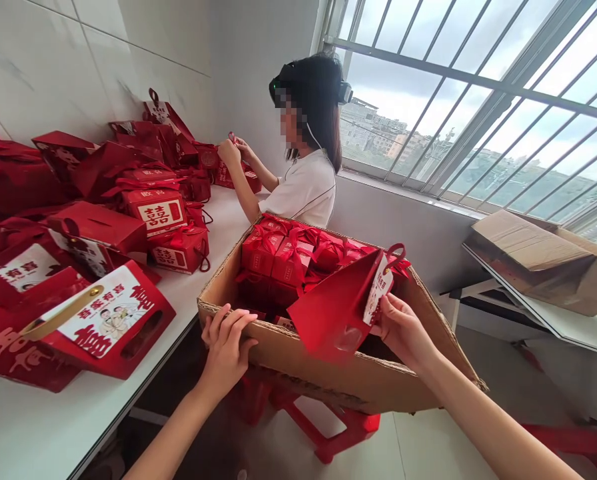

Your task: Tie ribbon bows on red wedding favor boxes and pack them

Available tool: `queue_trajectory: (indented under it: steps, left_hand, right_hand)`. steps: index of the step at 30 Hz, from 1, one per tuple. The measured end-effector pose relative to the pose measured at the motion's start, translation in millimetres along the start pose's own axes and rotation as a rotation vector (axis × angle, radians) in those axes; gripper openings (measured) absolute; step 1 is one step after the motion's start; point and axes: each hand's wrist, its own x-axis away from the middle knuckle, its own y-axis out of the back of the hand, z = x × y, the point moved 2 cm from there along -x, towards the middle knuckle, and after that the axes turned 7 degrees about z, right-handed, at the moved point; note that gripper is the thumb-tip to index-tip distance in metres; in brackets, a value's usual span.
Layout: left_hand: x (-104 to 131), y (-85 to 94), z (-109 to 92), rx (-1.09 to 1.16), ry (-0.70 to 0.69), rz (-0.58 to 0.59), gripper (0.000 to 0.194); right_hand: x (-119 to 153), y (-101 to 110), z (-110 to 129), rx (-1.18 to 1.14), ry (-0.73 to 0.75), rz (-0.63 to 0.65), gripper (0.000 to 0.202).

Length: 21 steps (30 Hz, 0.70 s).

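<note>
A cardboard box (pixel 328 373) stands before me, partly filled with red gift boxes (pixel 291 257) tied with ribbons. My left hand (pixel 228 347) grips its near left rim, fingers over the edge. Above the near side of the carton, my right hand (pixel 406 330) is closed on a red gift bag-style box (pixel 328 310) with a white printed label and a ribbon loop handle. That gift box is tilted, and its lower part is slightly blurred. Part of the carton's inside is hidden behind it.
On the left, a white table (pixel 178 313) bears a heap of red gift boxes (pixel 158 210). Another person (pixel 303 180) sits beyond the carton, hands on a red box. Below is a red stool (pixel 323 427). An open carton (pixel 543 260) rests at right under the barred window.
</note>
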Motion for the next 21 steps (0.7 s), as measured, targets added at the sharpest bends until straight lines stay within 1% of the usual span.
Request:
queue_trajectory:
  steps: [2,4,7,10,12,15,17,19,20,21]
  left_hand:
    - [0.2,-0.2,0.2,-0.001,-0.001,0.007,0.029]
    - [0.4,-0.3,0.4,0.001,-0.001,0.014,0.029]
    - [0.7,-0.2,0.8,0.011,0.003,0.011,0.03]
    - [0.5,0.1,1.1,0.023,0.013,0.013,0.029]
    - [0.0,0.4,1.3,0.036,0.016,0.019,0.029]
    - [-0.9,1.1,1.2,0.048,0.017,0.018,0.028]
    - [-1.4,1.7,0.5,0.043,0.016,0.013,0.028]
    - [-1.7,2.6,-1.0,0.031,0.004,0.008,0.028]
    - [-1.8,3.0,-1.8,0.024,-0.001,0.008,0.027]
    - [-1.8,3.4,-2.7,0.017,-0.004,0.01,0.027]
  right_hand:
    - [2.8,-4.7,4.7,0.078,0.044,0.052,0.03]
    - [5.7,-9.8,9.3,0.142,0.081,0.066,0.034]
    - [9.6,-20.3,21.0,0.312,0.124,-0.002,0.042]
    - [10.3,-36.3,38.8,0.665,0.088,-0.089,0.038]
    - [6.9,-47.5,50.9,0.922,0.05,-0.111,0.035]
    - [-4.1,-57.5,64.0,1.209,0.036,-0.147,0.034]
    - [-13.9,-56.3,68.9,1.355,0.056,-0.176,0.032]
    - [-24.2,-48.0,70.6,1.492,0.099,-0.167,0.031]
    - [-29.3,-40.9,69.7,1.548,0.101,-0.131,0.03]
    - [-34.5,-31.9,67.1,1.588,0.068,-0.07,0.027]
